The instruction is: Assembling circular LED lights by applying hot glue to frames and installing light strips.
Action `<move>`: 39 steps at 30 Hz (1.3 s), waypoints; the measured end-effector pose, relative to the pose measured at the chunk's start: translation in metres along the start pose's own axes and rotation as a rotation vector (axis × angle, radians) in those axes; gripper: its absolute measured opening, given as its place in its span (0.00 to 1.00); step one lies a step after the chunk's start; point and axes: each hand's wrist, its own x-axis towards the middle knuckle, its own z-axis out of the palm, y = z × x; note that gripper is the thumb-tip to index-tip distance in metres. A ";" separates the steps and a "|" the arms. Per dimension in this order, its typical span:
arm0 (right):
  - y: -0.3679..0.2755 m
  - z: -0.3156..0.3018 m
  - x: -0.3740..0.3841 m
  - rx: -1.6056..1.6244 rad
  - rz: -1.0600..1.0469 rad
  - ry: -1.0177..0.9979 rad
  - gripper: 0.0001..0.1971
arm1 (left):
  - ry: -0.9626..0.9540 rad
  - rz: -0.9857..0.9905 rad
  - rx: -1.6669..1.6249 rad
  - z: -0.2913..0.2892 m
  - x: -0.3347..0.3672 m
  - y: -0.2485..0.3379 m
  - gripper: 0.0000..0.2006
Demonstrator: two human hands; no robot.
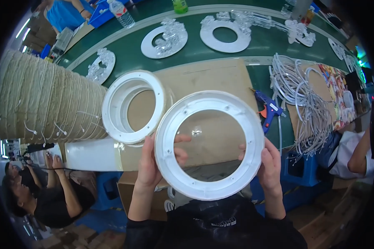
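Between my two hands I hold up a white ring-shaped frame (166, 151), its wide flat inner rim dotted with small screw bosses. My left hand (148, 164) grips its left side, with fingertips showing through the opening. On the opposite side my right hand (270, 166) clasps the edge, its thumb outside and a fingertip visible inside the hole. Just beyond, to the left, a stack of similar white rings (112, 124) rests on a cardboard sheet (207, 76). A blue glue gun (271, 108) with an orange trigger lies to the right of the held frame.
Tall stacked beige fabric drums (45, 99) with loose wire ends stand at the left. Bundled white cables (299, 95) hang over the right edge. Along the green conveyor (133, 60) lie discs (220, 43) heaped with clear pieces. A water bottle (121, 14) stands far left; co-workers sit nearby.
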 end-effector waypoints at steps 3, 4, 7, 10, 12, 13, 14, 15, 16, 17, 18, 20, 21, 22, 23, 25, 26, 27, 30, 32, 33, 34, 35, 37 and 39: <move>-0.001 0.005 0.007 -0.055 -0.029 0.072 0.28 | 0.080 0.048 -0.005 0.010 0.008 0.008 0.42; -0.003 0.008 0.007 -0.080 -0.033 0.100 0.28 | 0.061 0.066 0.013 0.010 0.008 0.009 0.43; -0.002 0.011 0.013 -0.122 -0.062 0.132 0.28 | 0.041 0.077 0.006 0.010 0.010 0.010 0.44; 0.000 0.010 0.014 -0.114 -0.078 0.183 0.27 | 0.008 0.076 0.003 0.010 0.015 0.008 0.44; -0.003 0.004 0.013 -0.109 -0.096 0.163 0.28 | 0.021 0.072 0.020 0.013 0.019 0.006 0.44; -0.002 0.007 0.013 -0.085 -0.075 0.175 0.28 | 0.048 0.070 0.061 0.013 0.016 0.008 0.44; 0.000 0.009 0.014 -0.067 -0.058 0.203 0.29 | 0.059 0.061 0.095 0.012 0.015 0.007 0.43; -0.003 0.012 0.017 -0.092 -0.066 0.188 0.29 | 0.071 0.076 0.098 0.013 0.015 0.008 0.43; -0.003 0.005 0.016 -0.100 -0.052 0.137 0.29 | 0.088 0.083 0.096 0.011 0.013 0.003 0.42; -0.003 0.007 0.016 -0.107 -0.072 0.155 0.29 | 0.084 0.096 0.094 0.007 0.011 0.000 0.42; -0.002 0.009 0.017 -0.113 -0.091 0.171 0.29 | 0.082 0.110 0.093 0.005 0.011 -0.002 0.41; -0.006 0.004 0.017 -0.104 -0.096 0.174 0.29 | 0.081 0.104 0.094 0.005 0.013 -0.006 0.41; -0.008 0.002 0.017 -0.094 -0.096 0.158 0.29 | 0.098 0.107 0.095 0.006 0.014 -0.007 0.40; -0.008 -0.001 0.017 -0.096 -0.097 0.166 0.29 | 0.091 0.103 0.094 0.005 0.015 -0.009 0.40; -0.007 -0.006 0.017 -0.096 -0.086 0.136 0.29 | 0.087 0.113 0.115 0.004 0.016 -0.011 0.39; -0.008 -0.015 0.019 -0.097 -0.074 0.106 0.30 | 0.082 0.123 0.135 -0.002 0.018 -0.015 0.38; -0.009 -0.016 0.022 -0.102 -0.052 0.077 0.30 | 0.037 0.098 0.158 -0.007 0.017 -0.015 0.34; -0.010 -0.018 0.024 -0.108 -0.031 0.047 0.31 | -0.007 0.074 0.182 -0.010 0.017 -0.014 0.30; -0.011 -0.017 0.033 -0.131 -0.016 0.120 0.32 | 0.137 -0.069 0.488 -0.003 0.010 -0.016 0.23; -0.002 -0.014 0.038 -0.105 0.003 0.125 0.32 | 0.167 -0.237 0.624 -0.019 -0.005 -0.020 0.19; 0.008 -0.017 0.040 -0.212 -0.018 0.156 0.31 | 0.170 -0.221 0.537 -0.024 -0.012 -0.024 0.20; 0.017 -0.018 0.044 -0.308 -0.058 0.160 0.30 | 0.194 -0.179 0.462 -0.024 -0.018 -0.024 0.20; 0.015 -0.005 0.046 -0.121 -0.049 0.210 0.29 | 0.238 -0.266 0.432 -0.025 -0.027 -0.025 0.18; 0.024 -0.030 0.031 -0.020 -0.071 0.195 0.26 | 0.210 -0.111 0.457 -0.025 -0.021 -0.056 0.15; 0.035 -0.057 0.035 -0.318 -0.202 0.094 0.31 | 0.140 0.214 0.483 -0.011 -0.004 -0.076 0.15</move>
